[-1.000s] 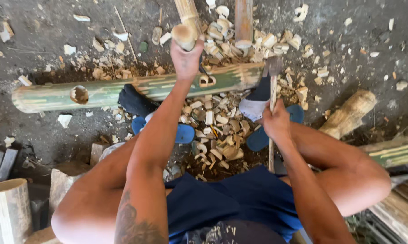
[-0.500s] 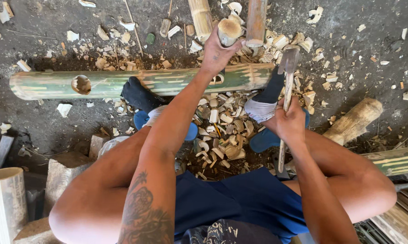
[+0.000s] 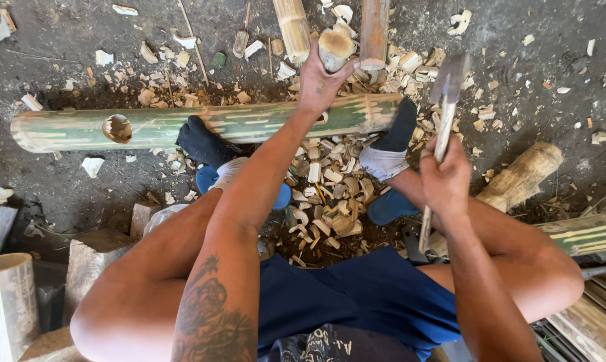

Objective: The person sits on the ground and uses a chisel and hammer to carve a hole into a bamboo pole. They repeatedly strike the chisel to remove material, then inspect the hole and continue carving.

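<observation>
Left hand [image 3: 318, 84] clenched on short bamboo stub [image 3: 335, 45] beyond the floor pole [image 3: 249, 121], right hand [image 3: 444, 177] gripping hatchet [image 3: 444, 100] mid-handle; stub probably stiff, light, best held low.

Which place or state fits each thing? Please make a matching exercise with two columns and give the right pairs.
Things:
1. left hand
2. right hand
3. green bamboo pole
4. wood chips

Places or states:
A. lies across the ground with a round hole in it
B. grips the hatchet by its handle
C. scattered between the feet
D. holds a short pale wood piece

Pairs: 1-D, 2-B, 3-A, 4-C
</observation>
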